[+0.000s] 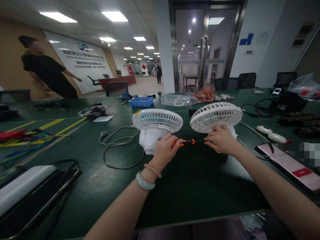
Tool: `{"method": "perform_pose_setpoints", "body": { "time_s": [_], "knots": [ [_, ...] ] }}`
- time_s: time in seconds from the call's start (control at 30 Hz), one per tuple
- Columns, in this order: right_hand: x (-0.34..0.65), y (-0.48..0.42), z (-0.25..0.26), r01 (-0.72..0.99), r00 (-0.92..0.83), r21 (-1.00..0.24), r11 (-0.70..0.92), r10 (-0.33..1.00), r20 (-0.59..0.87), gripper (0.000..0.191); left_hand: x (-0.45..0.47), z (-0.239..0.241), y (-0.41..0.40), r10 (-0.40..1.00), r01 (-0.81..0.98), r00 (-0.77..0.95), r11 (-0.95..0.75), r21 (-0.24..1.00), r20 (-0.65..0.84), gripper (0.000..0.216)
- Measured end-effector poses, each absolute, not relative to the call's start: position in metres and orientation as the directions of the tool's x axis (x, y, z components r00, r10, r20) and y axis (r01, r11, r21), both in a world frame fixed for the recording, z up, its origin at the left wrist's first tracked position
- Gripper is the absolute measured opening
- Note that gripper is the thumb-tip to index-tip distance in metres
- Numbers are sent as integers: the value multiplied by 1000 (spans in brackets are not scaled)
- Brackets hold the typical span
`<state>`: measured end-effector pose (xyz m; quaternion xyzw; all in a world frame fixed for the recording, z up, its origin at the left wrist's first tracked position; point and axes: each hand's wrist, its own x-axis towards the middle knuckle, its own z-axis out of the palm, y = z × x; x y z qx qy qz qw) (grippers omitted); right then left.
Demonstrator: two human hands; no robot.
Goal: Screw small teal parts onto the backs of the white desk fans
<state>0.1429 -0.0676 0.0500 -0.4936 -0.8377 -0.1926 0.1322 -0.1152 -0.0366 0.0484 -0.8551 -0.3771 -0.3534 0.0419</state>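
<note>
Two small white fans stand on the dark green table (195,186), both grilles tilted upward. My left hand (166,149) is closed round the orange and black handle of a screwdriver (185,142), just in front of the left fan (156,126). The screwdriver's shaft runs right to my right hand (221,139). That hand is closed at the base of the right fan (216,116), fingers curled by the shaft's tip. What the tip touches is hidden by the fingers.
A grey cable (117,146) loops left of the fans. A phone (292,165) and two white oval objects (271,134) lie to the right. A blue tray (141,101), plastic bag and copper-coloured heap (205,94) sit behind. A person in black (47,75) stands far left.
</note>
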Motion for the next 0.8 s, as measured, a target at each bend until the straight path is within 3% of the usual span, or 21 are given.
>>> {"method": "perform_pose_setpoints", "body": {
  "time_s": [0.23, 0.43, 0.8],
  "knots": [
    [143, -66, 49, 878, -478, 183, 443, 775, 414, 25, -111, 50, -40, 642, 649, 489, -720, 246, 591, 24],
    [143, -66, 48, 877, -478, 181, 444, 773, 418, 24, -111, 49, -39, 667, 670, 516, -705, 233, 538, 34],
    [144, -66, 48, 872, -488, 189, 452, 762, 425, 22, -119, 58, -41, 476, 610, 679, -789, -69, 559, 30]
  ]
}}
